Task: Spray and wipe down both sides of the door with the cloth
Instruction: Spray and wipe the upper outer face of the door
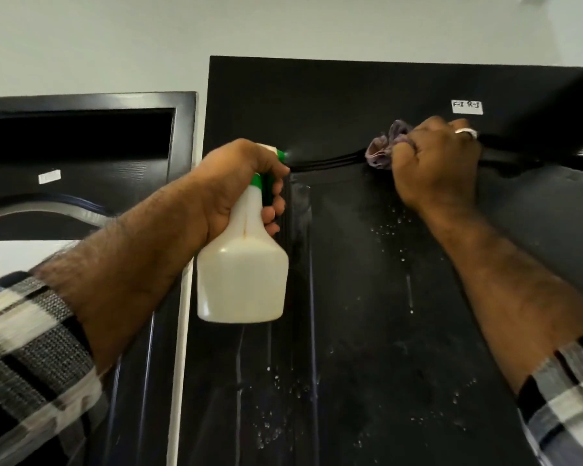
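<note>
Door (384,297) panel is beaded with spray; left hand (236,183) grips the spray bottle (241,270), right hand (434,163) clutches the cloth (382,149). Best wipe downward through the droplets (389,227).

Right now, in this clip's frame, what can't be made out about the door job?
Head view only:
- The door's far side: hidden behind the door itself.
- Most of the cloth: covered by the right hand.
- The white label: lettering too small to be sure of.
- The spray bottle's trigger: hidden under the left hand's fingers.
- The door's lower part: cut off by the bottom edge.
</note>
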The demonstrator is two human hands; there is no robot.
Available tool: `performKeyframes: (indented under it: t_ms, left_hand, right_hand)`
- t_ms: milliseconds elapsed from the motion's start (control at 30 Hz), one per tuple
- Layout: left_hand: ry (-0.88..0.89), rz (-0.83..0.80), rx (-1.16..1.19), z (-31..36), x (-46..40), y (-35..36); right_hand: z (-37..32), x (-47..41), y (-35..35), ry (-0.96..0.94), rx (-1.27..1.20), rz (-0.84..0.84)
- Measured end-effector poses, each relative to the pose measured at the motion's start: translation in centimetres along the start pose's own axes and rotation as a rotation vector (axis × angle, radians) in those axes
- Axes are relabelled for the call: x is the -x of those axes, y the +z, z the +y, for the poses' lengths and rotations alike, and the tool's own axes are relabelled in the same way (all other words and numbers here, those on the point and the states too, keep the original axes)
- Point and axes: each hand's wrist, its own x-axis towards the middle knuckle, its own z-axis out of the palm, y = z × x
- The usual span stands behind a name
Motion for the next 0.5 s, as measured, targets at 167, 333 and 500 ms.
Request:
performKeyframes:
  t_ms: [167,333,500]
  left_hand:
    - [-0.041,-0.026,0.001,-0.8,-0.4,0.5]
    - [-0.008,-0.04,0.123,-0.3,-0.8,0.7]
    - [0.003,-0.073,0.079,-0.1,-0.7,1.6]
  right_hand:
    - [-4.1,4.0,1.5,-0.294,-0.08,-0.06]
    - [0.0,3.9,1.3,-0.523,-0.096,-0.155]
    - [8.4,0.2,-1.2,0.168,0.051,0.092]
